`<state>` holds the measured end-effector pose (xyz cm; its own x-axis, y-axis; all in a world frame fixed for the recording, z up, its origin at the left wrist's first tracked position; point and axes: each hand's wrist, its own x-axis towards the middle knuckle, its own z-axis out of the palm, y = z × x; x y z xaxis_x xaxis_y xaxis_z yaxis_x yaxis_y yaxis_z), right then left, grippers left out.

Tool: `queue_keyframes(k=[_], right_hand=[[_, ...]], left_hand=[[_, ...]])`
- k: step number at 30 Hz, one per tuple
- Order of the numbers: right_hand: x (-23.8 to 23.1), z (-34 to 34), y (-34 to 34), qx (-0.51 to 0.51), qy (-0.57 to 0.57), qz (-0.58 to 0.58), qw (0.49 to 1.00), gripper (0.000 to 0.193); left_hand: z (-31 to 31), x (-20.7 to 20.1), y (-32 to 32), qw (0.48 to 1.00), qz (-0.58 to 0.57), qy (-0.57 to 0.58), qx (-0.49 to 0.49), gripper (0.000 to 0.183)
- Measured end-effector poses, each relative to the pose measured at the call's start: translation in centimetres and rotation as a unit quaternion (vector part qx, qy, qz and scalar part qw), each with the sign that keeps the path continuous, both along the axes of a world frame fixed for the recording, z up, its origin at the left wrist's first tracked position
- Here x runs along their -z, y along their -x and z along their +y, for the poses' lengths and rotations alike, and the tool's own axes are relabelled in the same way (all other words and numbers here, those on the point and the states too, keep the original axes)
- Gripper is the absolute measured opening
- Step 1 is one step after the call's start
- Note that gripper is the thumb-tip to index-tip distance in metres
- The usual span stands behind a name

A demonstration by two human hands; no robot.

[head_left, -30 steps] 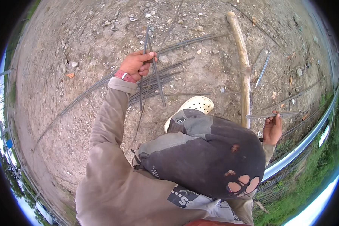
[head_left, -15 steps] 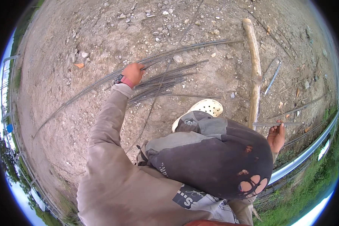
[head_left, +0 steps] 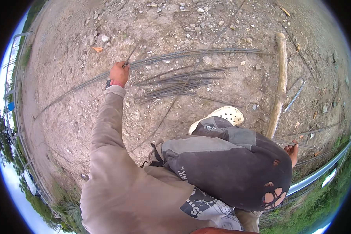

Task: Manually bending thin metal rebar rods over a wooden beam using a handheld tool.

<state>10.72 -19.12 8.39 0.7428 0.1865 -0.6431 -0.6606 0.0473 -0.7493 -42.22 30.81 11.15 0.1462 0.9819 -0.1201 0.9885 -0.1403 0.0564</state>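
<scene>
My left hand (head_left: 119, 74), arm stretched out over the ground, is closed on a thin, short steel rod (head_left: 133, 53) that slants up and away from the fingers. It is beside the long, ribbed steel rods (head_left: 175, 55), which run across the dirt in a curve. To its right lies a loose pile of short steel rods (head_left: 187, 82). By my right knee, my right hand (head_left: 292, 151) is closed on a steel rod bundle (head_left: 303, 145) held roughly level; the knee hides part of the hand.
A wooden pole (head_left: 280, 84) lies at right, with a hacksaw (head_left: 295, 93) beyond it. One long thin rod (head_left: 171, 105) crosses diagonally near my shoe (head_left: 227, 114). Stones dot the dirt. A metal guardrail (head_left: 319, 173) borders grass at lower right.
My left hand has moved left along the long rods, and a short rod now sticks up from its fingers. My right hand still holds its rods. The whole view has shifted.
</scene>
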Motion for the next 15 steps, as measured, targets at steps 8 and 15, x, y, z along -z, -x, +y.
queue_keyframes(k=[8, 15], right_hand=[[-1.0, 3.2, 1.0, -0.004, 0.057, -0.017, 0.998, 0.014], [-0.6, 6.8, 0.8, -0.093, -0.003, 0.052, 0.994, 0.018]], left_hand=[[-2.0, 0.3, -1.3, 0.975, -0.18, 0.132, 0.021, 0.025], [-9.6, 2.2, -17.5, 0.776, -0.354, 0.519, -0.058, 0.026]])
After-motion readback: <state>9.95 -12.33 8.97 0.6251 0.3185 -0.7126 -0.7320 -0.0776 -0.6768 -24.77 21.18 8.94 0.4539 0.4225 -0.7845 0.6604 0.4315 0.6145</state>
